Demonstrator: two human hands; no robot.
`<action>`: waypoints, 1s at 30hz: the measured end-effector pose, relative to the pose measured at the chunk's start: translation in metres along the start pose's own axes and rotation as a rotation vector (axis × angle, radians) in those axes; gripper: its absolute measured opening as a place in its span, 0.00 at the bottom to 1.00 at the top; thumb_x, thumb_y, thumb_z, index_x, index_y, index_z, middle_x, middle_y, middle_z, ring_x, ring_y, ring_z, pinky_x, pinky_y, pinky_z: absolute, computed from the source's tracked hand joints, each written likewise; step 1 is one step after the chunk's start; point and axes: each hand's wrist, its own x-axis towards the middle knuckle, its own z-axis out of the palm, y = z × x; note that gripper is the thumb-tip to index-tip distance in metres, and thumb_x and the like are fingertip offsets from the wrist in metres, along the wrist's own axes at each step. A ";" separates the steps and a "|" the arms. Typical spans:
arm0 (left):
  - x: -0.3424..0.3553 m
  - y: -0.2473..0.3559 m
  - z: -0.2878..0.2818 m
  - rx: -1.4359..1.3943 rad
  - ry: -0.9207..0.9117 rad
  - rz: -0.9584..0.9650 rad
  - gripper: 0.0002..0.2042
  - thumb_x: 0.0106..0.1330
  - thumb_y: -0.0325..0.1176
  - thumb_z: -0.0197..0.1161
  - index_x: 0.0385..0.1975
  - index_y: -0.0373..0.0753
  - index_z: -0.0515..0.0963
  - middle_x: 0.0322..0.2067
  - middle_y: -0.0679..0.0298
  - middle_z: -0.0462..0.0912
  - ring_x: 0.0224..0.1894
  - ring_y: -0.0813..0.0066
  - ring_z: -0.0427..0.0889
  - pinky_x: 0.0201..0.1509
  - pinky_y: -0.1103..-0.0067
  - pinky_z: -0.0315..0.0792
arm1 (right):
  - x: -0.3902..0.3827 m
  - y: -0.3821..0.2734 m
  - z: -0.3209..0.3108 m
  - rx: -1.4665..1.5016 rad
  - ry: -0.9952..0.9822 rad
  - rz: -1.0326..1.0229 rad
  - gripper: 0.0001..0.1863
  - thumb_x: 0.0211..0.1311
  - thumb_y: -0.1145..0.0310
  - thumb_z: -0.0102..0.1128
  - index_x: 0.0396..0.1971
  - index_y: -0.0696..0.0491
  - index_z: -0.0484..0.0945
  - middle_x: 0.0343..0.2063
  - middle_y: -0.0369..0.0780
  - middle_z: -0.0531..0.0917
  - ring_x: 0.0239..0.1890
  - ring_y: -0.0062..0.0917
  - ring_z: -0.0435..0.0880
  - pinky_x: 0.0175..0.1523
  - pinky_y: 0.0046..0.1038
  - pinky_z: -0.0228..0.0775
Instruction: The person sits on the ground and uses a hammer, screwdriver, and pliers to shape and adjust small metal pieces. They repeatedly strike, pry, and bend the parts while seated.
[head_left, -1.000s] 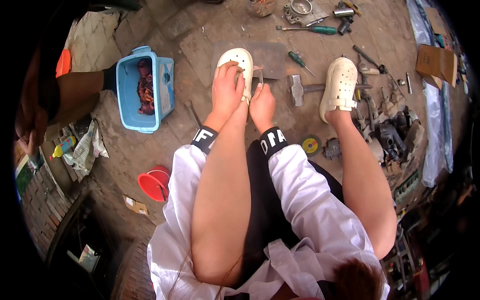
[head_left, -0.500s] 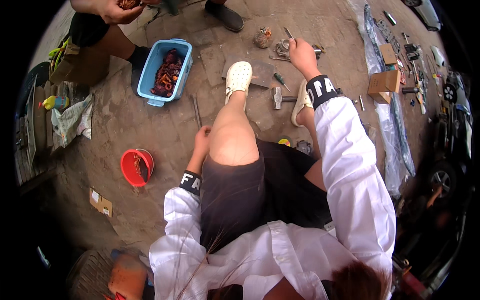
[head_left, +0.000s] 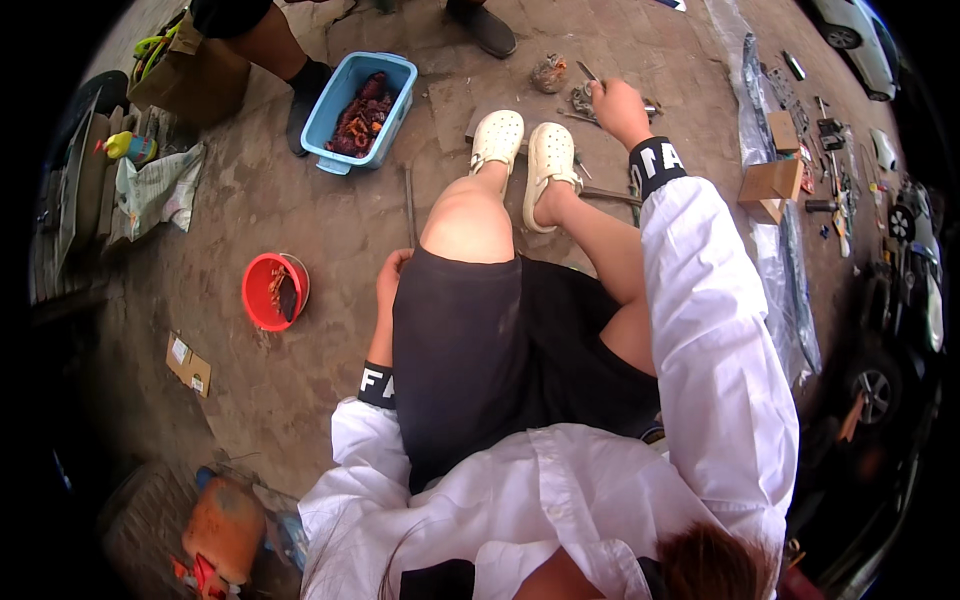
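My right hand (head_left: 620,108) is closed on a slim tool with a pointed metal blade (head_left: 587,71); its grip is hidden in my fingers. Just beside that hand lies a grey metal machine part (head_left: 583,98). A round netted bundle (head_left: 549,73) sits a little farther left. By my left knee, my left hand (head_left: 389,283) is closed around the lower end of a thin metal rod (head_left: 409,205), its fingers partly hidden by the knee. Between my right shoe and shin, a hammer handle (head_left: 612,195) shows; my shoe covers its head.
A blue tub (head_left: 392,130) of dark reddish scrap stands ahead left, near another person's legs. Left of me is a red bucket (head_left: 250,292) with bits inside. On the right lie a cardboard box (head_left: 771,186), plastic sheeting (head_left: 772,262) and several tools.
My right foot has moved left, beside the other shoe, covering the hammer head and screwdriver. The view has shifted, and the other person's hands have left it. Both my hands keep their grips.
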 end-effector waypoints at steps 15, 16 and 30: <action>0.020 0.003 0.007 -0.057 0.018 -0.147 0.07 0.66 0.26 0.53 0.40 0.32 0.74 0.35 0.64 0.81 0.37 0.81 0.78 0.42 0.83 0.71 | -0.120 -0.031 0.218 0.462 0.036 0.591 0.19 0.66 0.61 0.41 0.32 0.63 0.74 0.31 0.59 0.79 0.37 0.55 0.77 0.44 0.50 0.66; 0.022 -0.002 0.003 -0.063 0.029 -0.162 0.07 0.66 0.26 0.54 0.40 0.32 0.74 0.35 0.64 0.80 0.36 0.81 0.78 0.42 0.83 0.71 | -0.124 -0.038 0.224 0.447 0.034 0.606 0.18 0.67 0.61 0.41 0.32 0.62 0.74 0.30 0.59 0.79 0.36 0.55 0.78 0.43 0.50 0.67; 0.047 -0.003 0.022 -0.066 0.024 -0.348 0.10 0.63 0.30 0.61 0.39 0.33 0.74 0.32 0.69 0.78 0.33 0.84 0.73 0.39 0.86 0.68 | -0.091 -0.018 0.266 0.425 0.086 0.705 0.18 0.66 0.63 0.43 0.25 0.60 0.77 0.26 0.54 0.81 0.31 0.51 0.79 0.40 0.45 0.68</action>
